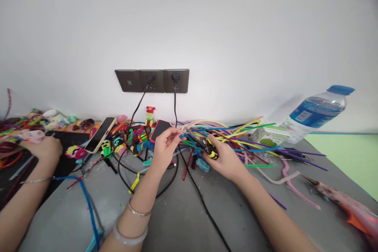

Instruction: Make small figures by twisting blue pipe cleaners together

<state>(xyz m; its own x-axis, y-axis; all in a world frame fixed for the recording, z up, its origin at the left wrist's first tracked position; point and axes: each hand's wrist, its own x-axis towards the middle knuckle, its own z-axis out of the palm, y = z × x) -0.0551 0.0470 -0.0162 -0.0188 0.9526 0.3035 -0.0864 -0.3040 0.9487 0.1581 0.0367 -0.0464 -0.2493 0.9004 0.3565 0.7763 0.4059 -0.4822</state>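
Note:
My left hand [164,147] pinches the end of a blue pipe cleaner [183,136] between thumb and fingers. My right hand [226,157] is wrapped round small pliers with black and yellow handles [210,149], whose jaws point toward the blue piece. Both hands hover over a grey tabletop [177,212], just in front of a heap of coloured pipe cleaners [236,136]. A black cable [201,199] runs under my hands.
Another person's hand [44,149] rests at the left by a pile of colourful craft pieces. Two phones [100,134] lean near wall sockets [152,80]. A water bottle [315,112] lies at the right, a pink glue gun [348,208] at the lower right.

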